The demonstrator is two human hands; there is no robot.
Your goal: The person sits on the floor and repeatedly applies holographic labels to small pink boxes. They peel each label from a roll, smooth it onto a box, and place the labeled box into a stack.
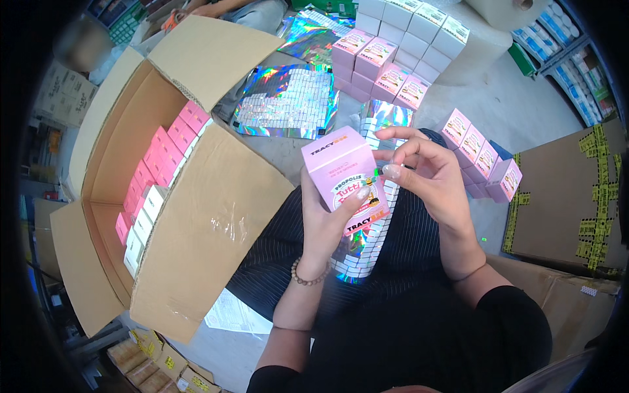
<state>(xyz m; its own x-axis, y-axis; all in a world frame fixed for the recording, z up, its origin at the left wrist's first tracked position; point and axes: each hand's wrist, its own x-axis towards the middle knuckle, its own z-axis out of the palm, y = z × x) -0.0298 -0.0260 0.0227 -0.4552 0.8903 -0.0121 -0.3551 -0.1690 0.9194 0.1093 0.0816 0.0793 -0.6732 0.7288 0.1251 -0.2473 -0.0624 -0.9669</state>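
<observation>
My left hand (324, 206) grips a pink printed carton (344, 172), tilted, with its thumb across the front panel. Close to the carton's right edge is my right hand (422, 167), thumb and index fingertip nearly together. Whether a small thing is pinched between them cannot be made out. A tiny shiny green spot shows at the carton's edge by that thumb. Under both hands, a sheet of silvery holographic stickers (363, 260) lies over my lap, partly hidden by the carton and left hand.
At left stands an open cardboard box (211, 221) holding pink and white cartons (152, 201). More holographic sticker sheets (290, 103) lie ahead. Stacked white cartons (413, 29) and pink cartons (363, 54) stand beyond; another pink group (471, 142) is right, near a taped box (560, 196). Another person's hand (206, 10) shows.
</observation>
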